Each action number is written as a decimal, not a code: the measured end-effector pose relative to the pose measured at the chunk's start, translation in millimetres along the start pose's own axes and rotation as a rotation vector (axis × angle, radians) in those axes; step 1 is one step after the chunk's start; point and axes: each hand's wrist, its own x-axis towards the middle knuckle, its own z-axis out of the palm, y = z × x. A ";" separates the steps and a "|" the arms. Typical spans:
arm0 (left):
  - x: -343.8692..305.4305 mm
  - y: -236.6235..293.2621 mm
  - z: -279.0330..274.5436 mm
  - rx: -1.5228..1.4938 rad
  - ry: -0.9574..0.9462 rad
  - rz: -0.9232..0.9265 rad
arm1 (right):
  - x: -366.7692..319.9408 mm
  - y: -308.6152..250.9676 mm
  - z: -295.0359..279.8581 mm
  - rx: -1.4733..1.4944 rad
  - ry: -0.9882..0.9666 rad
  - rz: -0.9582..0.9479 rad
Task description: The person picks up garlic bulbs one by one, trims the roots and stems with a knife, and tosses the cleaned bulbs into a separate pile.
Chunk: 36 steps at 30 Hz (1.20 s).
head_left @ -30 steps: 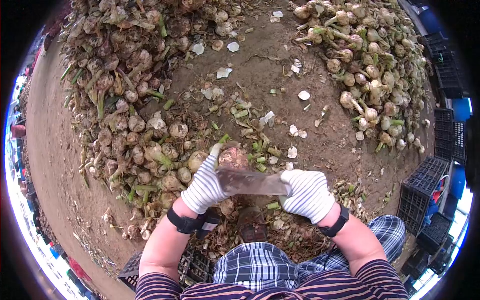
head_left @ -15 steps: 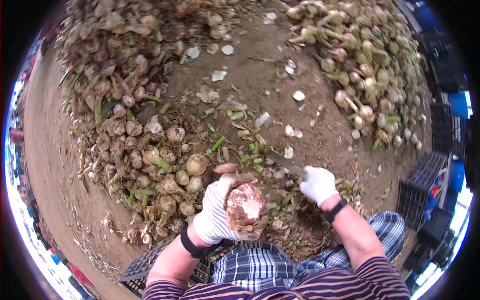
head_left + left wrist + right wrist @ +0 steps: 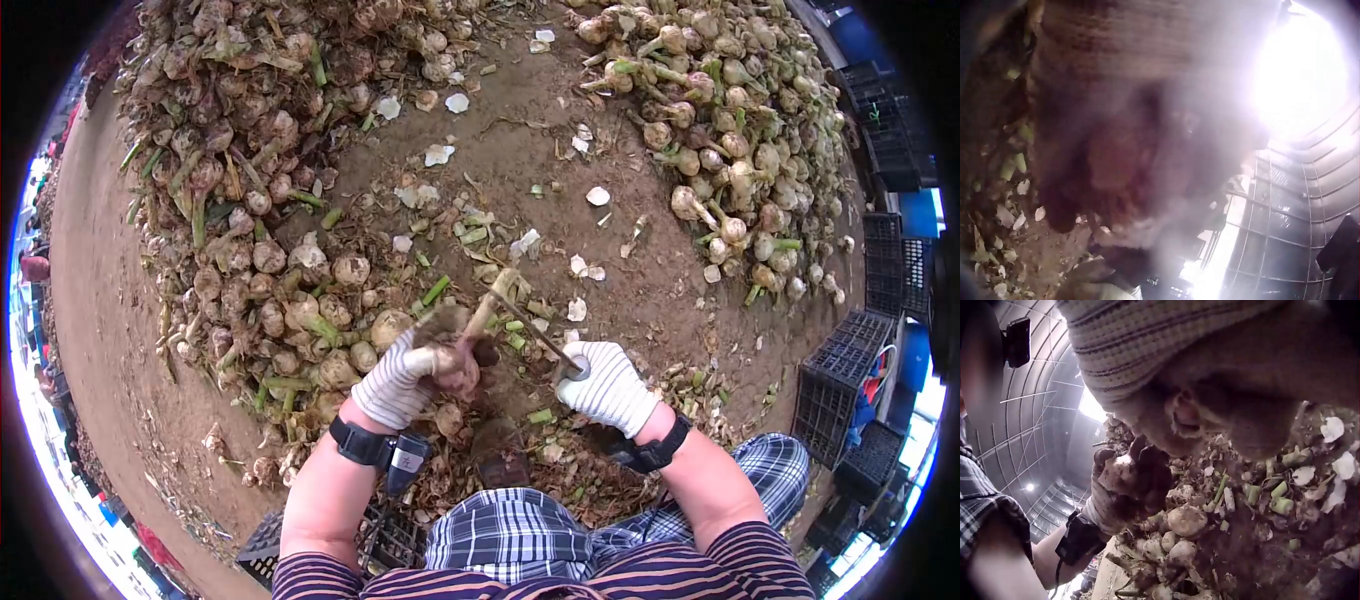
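Note:
In the head view, the gloved left hand (image 3: pixel 397 385) grips a garlic bulb (image 3: pixel 462 372) whose pale stalk (image 3: pixel 485 312) points up and away. The gloved right hand (image 3: pixel 608 386) curls round the handle end of a knife; its thin blade (image 3: pixel 532 330) slants up-left beside the stalk. Whether blade and stalk touch, I cannot tell. The right wrist view shows the striped right glove (image 3: pixel 1129 347) close up, and the left hand (image 3: pixel 1107 503) beyond it round a bulb. A blurred glove (image 3: pixel 1147 44) fills much of the left wrist view.
Large heaps of garlic lie at left (image 3: pixel 270 255) and right (image 3: pixel 745 150). Cut stalk pieces (image 3: pixel 475 235) and pale skins (image 3: pixel 598 196) litter the soil between. Black crates (image 3: pixel 845 365) stand at far right; another crate (image 3: pixel 390 540) is beside the lap.
The large trimmed bulb held half a second ago is out of the left hand, which now holds a stalked one farther forward. The right hand has moved slightly left with the knife.

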 end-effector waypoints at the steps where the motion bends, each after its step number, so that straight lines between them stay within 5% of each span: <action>1: -0.7 3.5 11.8 -0.019 -0.035 0.027 | 0.5 -3.8 -2.6 -0.061 -0.010 -0.004; 6: 3.6 15.9 28.7 0.479 0.092 -0.139 | 0.6 -10.2 -11.0 -0.139 -0.030 0.008; 8: 2.6 17.0 28.6 0.935 0.224 -0.096 | -0.9 6.7 -17.0 -0.364 -0.162 0.087; 9: 1.9 12.0 17.0 1.256 0.191 0.106 | -8.2 12.4 -18.8 -0.336 -0.184 0.174; 10: 4.3 10.7 7.8 1.256 0.208 0.112 | -10.5 18.4 -19.7 -0.398 -0.264 0.360; 12: 9.3 15.0 -7.0 1.352 0.301 0.342 | -20.9 71.1 -4.8 -0.401 -0.225 0.341; 14: 24.1 38.9 8.5 1.217 0.349 0.139 | -10.4 59.7 5.7 -0.348 -0.203 0.355; 15: 35.2 43.5 7.9 0.861 0.164 0.214 | -3.4 53.0 9.5 -0.296 -0.161 0.377; 16: 31.8 64.6 43.4 0.522 -0.048 0.491 | 4.6 47.6 12.3 -0.299 -0.160 0.369; 18: 32.2 88.5 56.8 0.272 -0.114 0.649 | 10.6 41.0 18.1 0.044 0.004 0.309; 20: 30.3 109.1 29.4 0.812 0.312 0.554 | 4.9 50.8 16.7 0.124 0.062 0.262; 22: 37.4 119.3 -6.2 1.886 0.889 -0.158 | 0.4 84.1 22.2 0.128 0.141 0.228; 24: 34.7 73.3 -86.0 2.328 0.913 -0.229 | -4.9 68.4 17.4 0.134 0.123 0.316; 28: 34.2 55.6 -90.1 2.282 0.909 0.003 | -0.5 50.3 24.7 0.010 0.109 0.243; 30: 41.6 57.5 -56.5 2.020 0.634 -0.383 | 7.1 33.5 20.0 -0.018 0.107 0.145; 32: 45.8 49.2 -51.0 1.893 0.621 -0.445 | 19.3 36.9 17.6 -0.168 0.081 0.122; 34: 56.3 49.3 -54.5 1.636 0.802 -0.264 | 21.5 26.4 13.5 -0.302 0.098 0.111; 35: 41.3 50.7 -33.1 1.559 0.762 -0.023 | 15.6 14.5 8.2 -0.276 0.120 0.118; 36: 38.9 40.8 -28.7 1.561 0.748 -0.024 | 10.1 -1.4 1.8 -0.275 0.123 0.130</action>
